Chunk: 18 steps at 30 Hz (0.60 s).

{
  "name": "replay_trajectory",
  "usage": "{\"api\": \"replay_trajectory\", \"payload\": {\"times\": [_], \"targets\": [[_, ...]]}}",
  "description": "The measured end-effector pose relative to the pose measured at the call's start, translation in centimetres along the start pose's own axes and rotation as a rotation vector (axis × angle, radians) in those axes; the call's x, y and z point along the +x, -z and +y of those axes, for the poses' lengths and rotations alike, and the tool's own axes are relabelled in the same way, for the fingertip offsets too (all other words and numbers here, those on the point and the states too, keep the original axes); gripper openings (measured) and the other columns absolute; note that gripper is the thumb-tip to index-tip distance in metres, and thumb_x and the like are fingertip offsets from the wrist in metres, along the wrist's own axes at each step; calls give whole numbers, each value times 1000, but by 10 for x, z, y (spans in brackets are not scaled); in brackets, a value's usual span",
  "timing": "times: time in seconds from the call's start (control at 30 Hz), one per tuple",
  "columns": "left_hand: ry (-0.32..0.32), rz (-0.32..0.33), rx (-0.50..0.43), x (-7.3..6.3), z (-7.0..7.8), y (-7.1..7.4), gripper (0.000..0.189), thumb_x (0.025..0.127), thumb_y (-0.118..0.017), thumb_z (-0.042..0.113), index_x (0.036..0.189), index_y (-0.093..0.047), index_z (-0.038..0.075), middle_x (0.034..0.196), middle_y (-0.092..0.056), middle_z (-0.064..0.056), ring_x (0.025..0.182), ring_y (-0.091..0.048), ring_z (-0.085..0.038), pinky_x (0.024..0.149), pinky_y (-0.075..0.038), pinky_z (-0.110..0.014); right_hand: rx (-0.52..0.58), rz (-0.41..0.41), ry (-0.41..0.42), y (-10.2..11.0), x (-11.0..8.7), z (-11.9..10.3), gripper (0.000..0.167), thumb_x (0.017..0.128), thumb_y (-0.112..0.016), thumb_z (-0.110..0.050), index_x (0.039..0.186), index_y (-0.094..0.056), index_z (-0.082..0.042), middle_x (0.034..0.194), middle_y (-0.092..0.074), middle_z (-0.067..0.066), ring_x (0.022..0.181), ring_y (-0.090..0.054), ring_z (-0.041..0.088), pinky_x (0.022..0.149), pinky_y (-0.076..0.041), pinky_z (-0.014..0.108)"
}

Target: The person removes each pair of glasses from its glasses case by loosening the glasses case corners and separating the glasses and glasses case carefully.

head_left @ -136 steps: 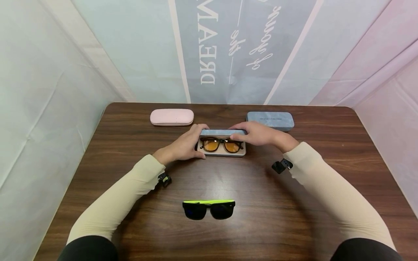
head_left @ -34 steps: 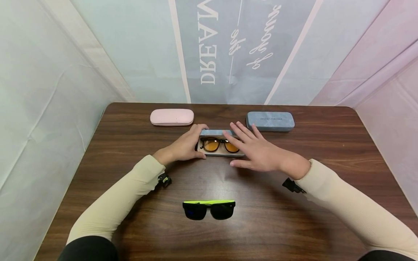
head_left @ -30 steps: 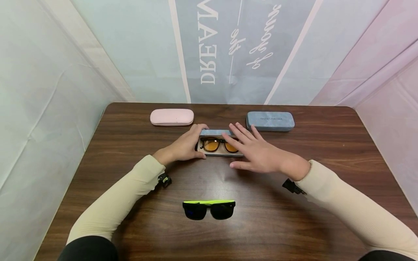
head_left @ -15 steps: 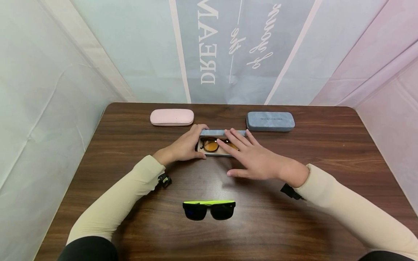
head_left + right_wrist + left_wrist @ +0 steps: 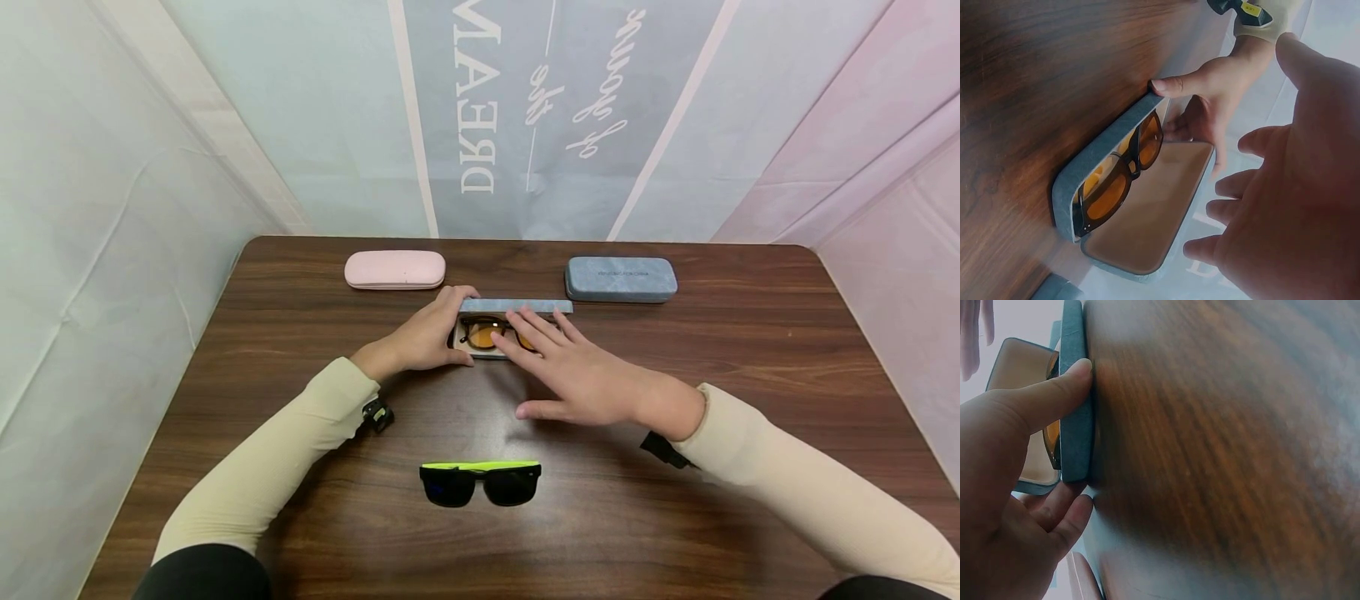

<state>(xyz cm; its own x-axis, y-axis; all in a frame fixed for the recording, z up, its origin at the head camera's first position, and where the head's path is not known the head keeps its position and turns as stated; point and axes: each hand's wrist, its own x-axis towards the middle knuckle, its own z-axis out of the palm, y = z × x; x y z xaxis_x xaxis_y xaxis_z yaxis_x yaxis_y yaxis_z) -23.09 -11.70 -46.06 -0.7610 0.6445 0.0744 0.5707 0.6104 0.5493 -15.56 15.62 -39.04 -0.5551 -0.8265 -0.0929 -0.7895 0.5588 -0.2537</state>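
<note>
An opened blue glasses case (image 5: 1100, 150) lies on the table with its lid (image 5: 1163, 206) raised and its lining beige. Black-framed glasses (image 5: 1110, 194) with orange lenses sit inside it. My left hand (image 5: 420, 333) grips the case by its left end, thumb along the front wall and fingers behind, as the left wrist view also shows. Above the right part of the case my right hand (image 5: 585, 379) hovers with spread fingers, holding nothing and hiding part of the glasses in the head view. Nearer me lie black sunglasses (image 5: 480, 486) with lime-green temples.
A closed pink glasses case (image 5: 395, 269) stands at the back left of the brown wooden table (image 5: 315, 275). At the back right is a closed blue glasses case (image 5: 621, 278), near the opened one. A printed curtain (image 5: 345, 125) hangs behind the table's far edge.
My right hand has let go of the opened case's right end and spread its fingers. Over the last second it has drifted slightly toward me and left. The left hand has stayed put.
</note>
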Motion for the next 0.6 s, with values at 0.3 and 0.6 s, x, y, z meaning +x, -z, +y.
{"api": "replay_trajectory", "payload": {"times": [0.3,0.6], "targets": [[-3,-1,-5,0,1,2,94,78,-91,25,146,-30,7,135,-41,-15,120,-46,-27,103,-43,-44,39,9,10,-2,3,0,86,100,-56,-56,164,-16,-14,168,-7,19,155,-3,34,120,-7,61],[10,-13,-5,-1,2,4,94,79,-91,26,147,-29,8,134,-41,-15,117,-47,-27,101,-44,-44,64,3,1,-3,8,2,81,102,-55,-52,163,-22,-9,168,-14,17,155,-11,32,121,-12,58]]}}
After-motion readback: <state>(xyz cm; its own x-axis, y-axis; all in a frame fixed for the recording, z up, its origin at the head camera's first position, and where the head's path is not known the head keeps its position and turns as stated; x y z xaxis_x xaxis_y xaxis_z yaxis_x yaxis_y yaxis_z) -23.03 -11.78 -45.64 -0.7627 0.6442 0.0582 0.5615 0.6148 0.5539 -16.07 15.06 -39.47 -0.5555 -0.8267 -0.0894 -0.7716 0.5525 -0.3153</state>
